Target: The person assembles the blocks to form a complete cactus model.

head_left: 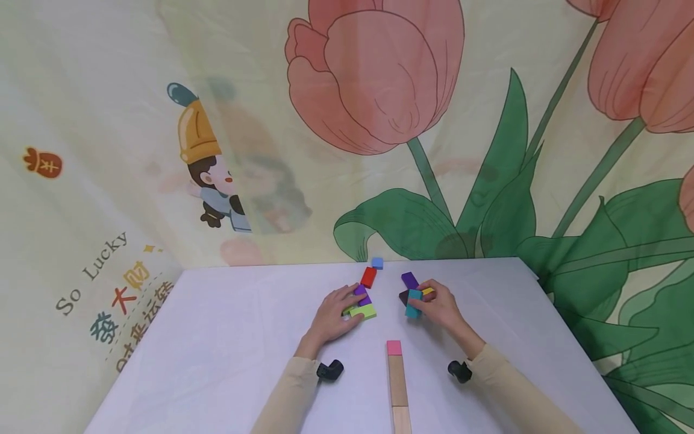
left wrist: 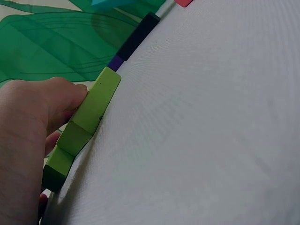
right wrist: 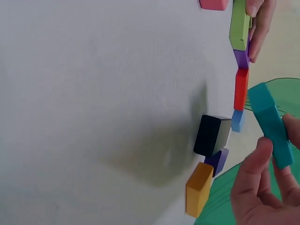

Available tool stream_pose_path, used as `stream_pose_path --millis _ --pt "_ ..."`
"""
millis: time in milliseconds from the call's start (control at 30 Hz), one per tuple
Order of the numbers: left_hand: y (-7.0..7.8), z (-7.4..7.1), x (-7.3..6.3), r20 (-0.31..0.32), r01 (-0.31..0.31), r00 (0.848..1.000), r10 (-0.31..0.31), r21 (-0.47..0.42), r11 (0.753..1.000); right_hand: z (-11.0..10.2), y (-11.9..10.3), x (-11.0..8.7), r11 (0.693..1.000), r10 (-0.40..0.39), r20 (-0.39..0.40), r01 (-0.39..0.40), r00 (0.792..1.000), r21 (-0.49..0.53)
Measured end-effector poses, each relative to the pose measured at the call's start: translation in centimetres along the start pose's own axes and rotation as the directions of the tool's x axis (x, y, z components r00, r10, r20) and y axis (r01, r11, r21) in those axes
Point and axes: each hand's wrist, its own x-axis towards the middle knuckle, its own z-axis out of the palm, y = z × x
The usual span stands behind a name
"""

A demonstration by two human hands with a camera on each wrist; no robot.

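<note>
My right hand (head_left: 441, 307) pinches a teal block (head_left: 414, 303) between thumb and fingers; the right wrist view shows this teal block (right wrist: 271, 124) tilted and raised off the table. Near it lie a black block (right wrist: 212, 135), a yellow block (right wrist: 198, 190) and a dark purple block (head_left: 409, 280). My left hand (head_left: 332, 314) rests at a small group of blocks, fingers stretched over a purple block (head_left: 362, 295). Its thumb touches a light green block (head_left: 363, 311). Another green block (left wrist: 58, 164) sits beside that one, partly hidden by the hand.
Beyond the left hand are a red block (head_left: 368, 278) and a blue block (head_left: 377, 263) near the far edge. A row of a pink block (head_left: 394, 348) and wooden blocks (head_left: 398, 381) runs toward me on the white table (head_left: 228, 361). A printed cloth hangs behind.
</note>
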Motion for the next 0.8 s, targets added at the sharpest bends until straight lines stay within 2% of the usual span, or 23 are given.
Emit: stream_pose_path --millis 300,567,800 --pt "0.0 0.0 0.0 -0.001 0.005 1.000 -0.005 0.008 1.000 1.7 0.1 0.5 0.994 -0.084 0.047 0.081 0.995 0.071" --pt "0.0 0.1 0.1 0.004 0.005 1.000 -0.005 0.009 1.000 3.3 -0.3 0.0 0.997 -0.050 0.088 0.045 0.995 0.064" --pt "0.1 0.0 0.1 0.007 0.006 1.000 -0.006 0.013 1.000 4.0 0.4 -0.2 0.998 -0.051 0.109 0.049 0.993 0.026"
